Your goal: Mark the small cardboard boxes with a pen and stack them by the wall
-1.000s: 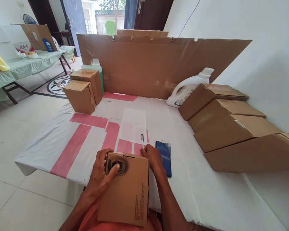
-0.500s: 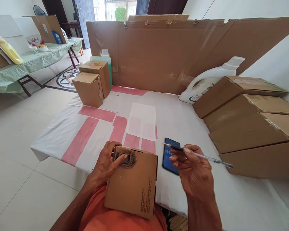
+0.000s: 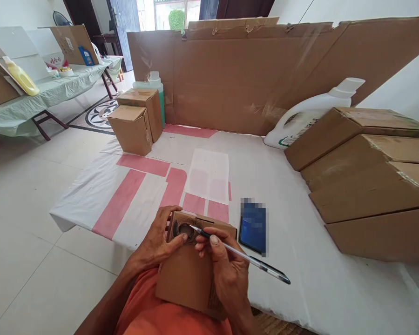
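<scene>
A small cardboard box (image 3: 181,277) rests on my lap at the table's near edge, with a dark scribbled patch near its top left corner. My left hand (image 3: 158,242) grips the box's upper left corner, thumb beside the scribble. My right hand (image 3: 225,270) holds a pen (image 3: 244,257) over the box, its tip touching the scribbled patch. A blue phone (image 3: 253,226) lies on the white and red table cover (image 3: 282,186) just right of the box. A white sheet of paper (image 3: 209,174) lies beyond the box.
Several closed cardboard boxes (image 3: 363,172) are stacked stepwise at right, with a white detergent jug (image 3: 307,118) behind them. Two boxes (image 3: 136,123) and a green bottle (image 3: 153,83) stand at far left. A cardboard sheet (image 3: 251,74) walls the back. Another table (image 3: 38,95) stands at left.
My right hand picked the pen up from the table, raised it, then brought it down so its tip meets the scribble on the box. The left hand stayed on the box.
</scene>
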`<state>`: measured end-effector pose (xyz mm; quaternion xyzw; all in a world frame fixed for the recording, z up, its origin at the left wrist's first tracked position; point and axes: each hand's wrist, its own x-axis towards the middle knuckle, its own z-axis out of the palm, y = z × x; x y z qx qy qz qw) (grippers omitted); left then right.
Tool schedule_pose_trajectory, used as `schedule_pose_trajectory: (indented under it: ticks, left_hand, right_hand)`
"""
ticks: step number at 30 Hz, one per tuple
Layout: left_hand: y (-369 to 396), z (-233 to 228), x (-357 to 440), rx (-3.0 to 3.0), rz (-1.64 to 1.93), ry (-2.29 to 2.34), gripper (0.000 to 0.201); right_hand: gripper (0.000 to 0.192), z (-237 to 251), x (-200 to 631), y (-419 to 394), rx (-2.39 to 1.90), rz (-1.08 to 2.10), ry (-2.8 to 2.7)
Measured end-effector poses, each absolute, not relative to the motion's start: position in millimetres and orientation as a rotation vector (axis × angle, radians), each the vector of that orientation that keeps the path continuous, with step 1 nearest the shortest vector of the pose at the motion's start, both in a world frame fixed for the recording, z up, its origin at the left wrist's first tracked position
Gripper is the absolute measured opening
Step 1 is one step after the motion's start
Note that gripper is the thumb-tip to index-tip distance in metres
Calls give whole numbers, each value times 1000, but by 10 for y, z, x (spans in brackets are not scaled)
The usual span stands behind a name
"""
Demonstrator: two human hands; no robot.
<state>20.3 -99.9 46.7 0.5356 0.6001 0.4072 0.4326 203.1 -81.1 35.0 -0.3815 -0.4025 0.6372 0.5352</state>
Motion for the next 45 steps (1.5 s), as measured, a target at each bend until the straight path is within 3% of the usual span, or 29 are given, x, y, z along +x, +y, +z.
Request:
schedule_pose_trajectory:
  ticks: [6, 13, 20, 30, 41, 45]
  left_hand:
    - [-1006, 344, 195, 1405, 1067, 1451, 58]
    - [-1009, 393, 177, 1195, 993, 1197, 91]
    - [-991, 405, 205, 1212, 1001, 1186, 90]
    - [-991, 353, 159, 1202, 1001, 1192, 93]
    - [-1010, 336, 158, 1202, 986, 1205, 89]
    - [-1024, 345, 132, 1160, 985, 1288, 83]
  right_hand:
    - [19, 314, 1979, -856, -956, 1443, -1049]
    - [16, 316, 1934, -841, -1060, 1319, -1255]
    - [13, 314, 1966, -816, -1072, 1228, -1473]
    - [28, 300, 2250, -748, -1273, 1131, -1420]
    - [25, 654, 1965, -214, -1020, 1146, -1311]
    - [29, 638, 2202, 276, -1316, 914, -1461]
